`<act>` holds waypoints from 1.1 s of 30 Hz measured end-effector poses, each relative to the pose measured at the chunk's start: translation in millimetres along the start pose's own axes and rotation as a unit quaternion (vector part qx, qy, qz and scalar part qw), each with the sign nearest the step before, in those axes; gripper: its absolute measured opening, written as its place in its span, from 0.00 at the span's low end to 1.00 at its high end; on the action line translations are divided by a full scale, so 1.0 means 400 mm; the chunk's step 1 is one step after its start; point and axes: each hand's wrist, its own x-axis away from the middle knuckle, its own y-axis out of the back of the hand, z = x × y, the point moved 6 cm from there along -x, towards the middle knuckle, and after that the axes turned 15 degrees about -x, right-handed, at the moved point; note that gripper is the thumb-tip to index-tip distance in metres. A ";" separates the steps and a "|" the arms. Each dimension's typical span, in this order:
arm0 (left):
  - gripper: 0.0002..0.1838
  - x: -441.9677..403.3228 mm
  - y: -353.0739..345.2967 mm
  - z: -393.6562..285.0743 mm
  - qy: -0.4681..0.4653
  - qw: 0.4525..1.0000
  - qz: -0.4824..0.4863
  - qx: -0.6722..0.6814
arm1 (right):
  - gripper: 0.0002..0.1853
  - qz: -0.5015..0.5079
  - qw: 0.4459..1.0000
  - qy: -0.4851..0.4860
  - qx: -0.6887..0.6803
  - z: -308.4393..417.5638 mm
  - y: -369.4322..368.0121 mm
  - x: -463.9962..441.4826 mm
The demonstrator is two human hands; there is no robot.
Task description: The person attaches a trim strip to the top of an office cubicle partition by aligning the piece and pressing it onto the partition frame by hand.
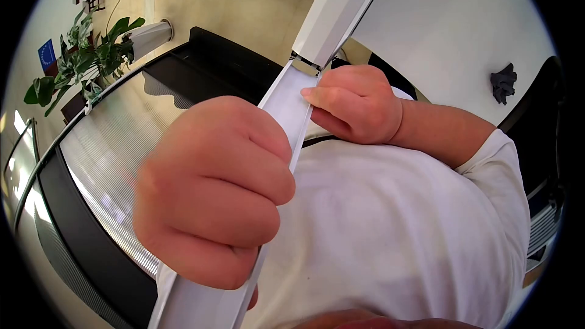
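A long white channel-shaped rail (286, 102) runs slantwise from the bottom left to the top, in front of my white T-shirt. My left hand (213, 192), large and close to the camera, is closed in a fist around its lower part. Farther up, my right hand (359, 103) is closed at the rail's right edge, with the thumb against it. Just above that hand, the open channel meets a faceted white section (338, 15) at a joint with a dark rim. The undersides of both grips are hidden.
On the white table (445, 30) at upper right lies a crumpled dark cloth (503, 83). A black chair (542, 122) stands at the right edge. To the left are a ribbed translucent panel (113, 146) with black edging and a leafy plant (109, 55).
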 end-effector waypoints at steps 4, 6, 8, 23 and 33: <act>0.35 -0.003 -0.002 0.008 -0.013 1.000 0.006 0.019 | 0.19 -0.012 1.000 0.008 0.004 -0.001 0.000 0.004; 0.35 -0.005 -0.002 0.009 -0.017 1.000 0.005 0.025 | 0.19 -0.011 1.000 0.008 0.006 -0.001 0.001 0.007; 0.35 -0.009 -0.002 0.008 -0.023 0.999 0.018 0.022 | 0.18 -0.011 1.000 0.010 0.009 0.001 0.002 0.009; 0.35 -0.019 -0.012 0.007 0.015 0.999 0.028 0.031 | 0.19 0.020 1.000 0.005 0.015 0.003 0.002 0.007; 0.33 -0.016 -0.011 0.014 0.003 0.996 0.057 0.066 | 0.14 0.007 1.000 0.003 0.023 -0.003 -0.002 0.004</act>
